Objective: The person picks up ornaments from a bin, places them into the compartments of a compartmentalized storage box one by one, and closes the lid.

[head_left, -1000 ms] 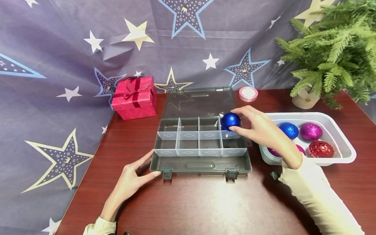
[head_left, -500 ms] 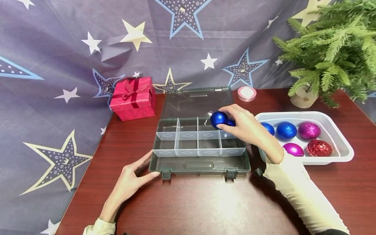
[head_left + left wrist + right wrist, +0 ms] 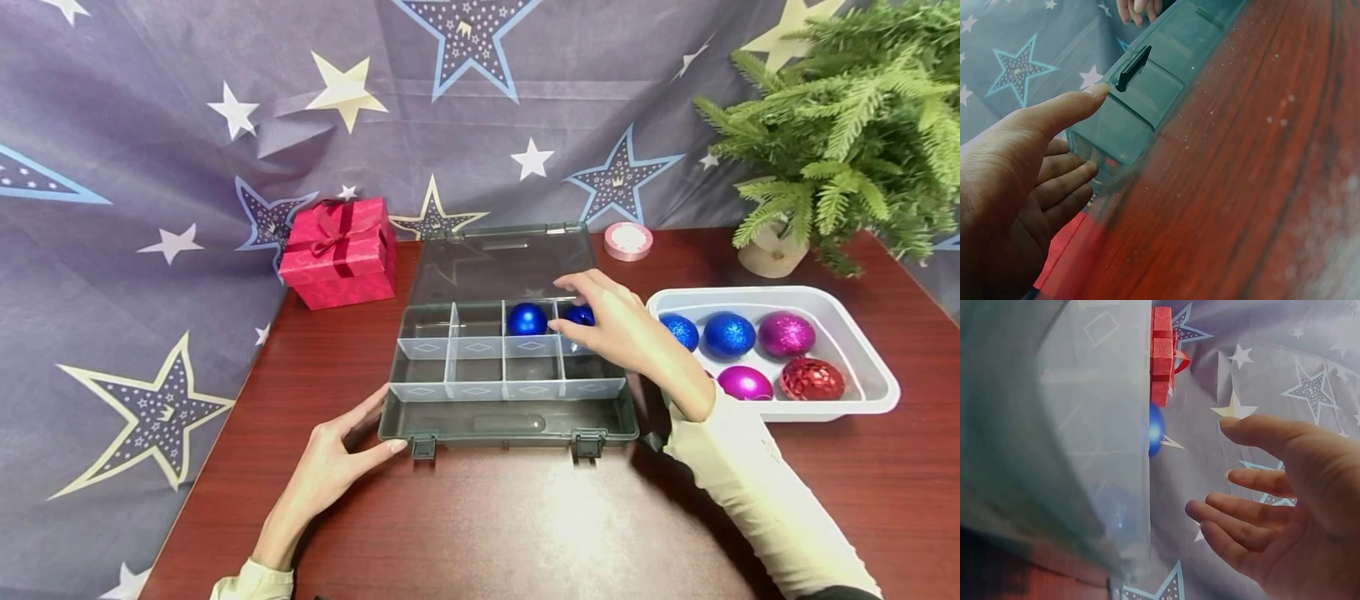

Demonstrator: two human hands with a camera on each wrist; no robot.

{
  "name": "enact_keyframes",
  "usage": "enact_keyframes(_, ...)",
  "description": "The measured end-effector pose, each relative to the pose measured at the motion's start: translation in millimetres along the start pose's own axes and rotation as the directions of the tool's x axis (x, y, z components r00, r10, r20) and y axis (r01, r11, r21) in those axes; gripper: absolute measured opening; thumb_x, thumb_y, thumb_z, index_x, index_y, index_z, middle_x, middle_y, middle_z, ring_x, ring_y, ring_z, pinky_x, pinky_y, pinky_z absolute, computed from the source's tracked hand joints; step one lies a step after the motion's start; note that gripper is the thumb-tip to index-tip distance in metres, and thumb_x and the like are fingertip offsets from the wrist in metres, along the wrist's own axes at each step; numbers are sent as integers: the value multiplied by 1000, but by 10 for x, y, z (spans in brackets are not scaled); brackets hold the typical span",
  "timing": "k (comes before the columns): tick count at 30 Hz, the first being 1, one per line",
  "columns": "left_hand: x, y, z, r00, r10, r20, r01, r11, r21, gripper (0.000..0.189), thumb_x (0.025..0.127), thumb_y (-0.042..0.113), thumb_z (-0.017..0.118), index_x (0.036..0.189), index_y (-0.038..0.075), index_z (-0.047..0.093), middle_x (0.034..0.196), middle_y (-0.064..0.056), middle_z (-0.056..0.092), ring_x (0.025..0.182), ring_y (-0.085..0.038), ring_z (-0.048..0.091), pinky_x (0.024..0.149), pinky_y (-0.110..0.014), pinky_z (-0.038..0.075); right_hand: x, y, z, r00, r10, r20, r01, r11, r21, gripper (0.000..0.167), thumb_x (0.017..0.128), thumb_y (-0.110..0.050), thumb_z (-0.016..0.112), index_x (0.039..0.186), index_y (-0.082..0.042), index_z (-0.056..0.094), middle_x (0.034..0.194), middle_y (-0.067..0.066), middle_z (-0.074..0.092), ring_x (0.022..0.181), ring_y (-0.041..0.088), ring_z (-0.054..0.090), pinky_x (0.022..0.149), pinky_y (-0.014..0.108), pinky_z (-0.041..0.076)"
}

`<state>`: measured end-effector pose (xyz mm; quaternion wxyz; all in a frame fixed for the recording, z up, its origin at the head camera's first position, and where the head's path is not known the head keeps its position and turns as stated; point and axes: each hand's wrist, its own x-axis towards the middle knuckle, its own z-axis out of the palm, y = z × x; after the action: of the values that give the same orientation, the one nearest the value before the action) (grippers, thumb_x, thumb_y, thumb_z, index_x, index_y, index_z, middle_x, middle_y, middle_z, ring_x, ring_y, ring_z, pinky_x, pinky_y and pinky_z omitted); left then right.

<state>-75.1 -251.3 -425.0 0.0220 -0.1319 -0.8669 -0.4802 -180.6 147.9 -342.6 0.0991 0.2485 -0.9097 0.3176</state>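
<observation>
From the head camera, I am looking down at a reddish-brown desk [image 3: 487, 525]. A clear grey compartment box [image 3: 510, 423] is lying near its middle, the lid [image 3: 506, 267] reaching toward the back edge. A shiny blue ball [image 3: 527, 318] is sitting in the back row, third compartment from the left. A second blue ball [image 3: 578, 315] is showing in the compartment to its right, partly behind my fingers. My right hand [image 3: 618, 321] is hovering over that back right corner, fingers parted, gripping nothing. My left hand [image 3: 326, 462] is resting loosely at the box's front left corner, fingers extended. Toward the desk's right edge, a white tub [image 3: 885, 392] is holding blue, pink and red balls. A red gift box [image 3: 341, 250] is standing at the desk's back left corner, a green tree [image 3: 862, 142] at the back right.

From the left wrist, my straight thumb [image 3: 1075, 111] is touching the box near a dark latch [image 3: 1134, 69], fingers lying along its short side.

From the right wrist, my open hand is facing the box's cloudy wall, apart from it; a blue ball is showing above the rim.
</observation>
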Motion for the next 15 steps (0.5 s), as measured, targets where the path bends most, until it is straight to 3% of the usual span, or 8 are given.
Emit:
enact_keyframes(7, -2, 15, 2, 1000, -7, 3, 7, 1000, 4, 75, 84, 24, 90, 151, 22, 56, 129, 2, 70, 125, -11, 62, 102, -14, 41, -149, 86, -131, 1000, 19, 3, -19, 999, 32, 49, 92, -21, 82, 132, 0, 63, 121, 19, 63, 107, 34, 66, 93, 51, 54)
enact_keyframes(15, -3, 21, -1, 1000, -17, 8, 17, 1000, 8, 75, 85, 25, 89, 152, 20, 56, 130, 2, 70, 126, -11, 61, 102, -14, 41, -373, 213, -362, 998, 53, -36, -53, 999, -2, 50, 93, -22, 80, 133, 1, 62, 123, 21, 63, 110, 36, 65, 92, 54, 52)
